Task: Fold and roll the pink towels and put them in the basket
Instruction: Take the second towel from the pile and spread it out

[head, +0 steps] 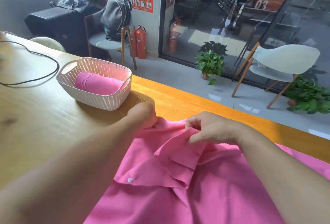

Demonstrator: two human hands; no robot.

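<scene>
While the crumpled pink cloth towel (196, 179) sprawls on the wooden table (35, 116), both hands pinch its far edge: left hand (142, 115), right hand (210, 127). It looks soft, light and floppy; corners seem the best hold. One rolled pink towel (98, 83) already lies in the white woven plastic basket (100, 100) nearby.

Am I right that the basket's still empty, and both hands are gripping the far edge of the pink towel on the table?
Not quite. The head view shows the basket already holds one rolled pink towel. The rest stands: the left hand and right hand both grip the far edge of the pink towel spread on the table.
</scene>
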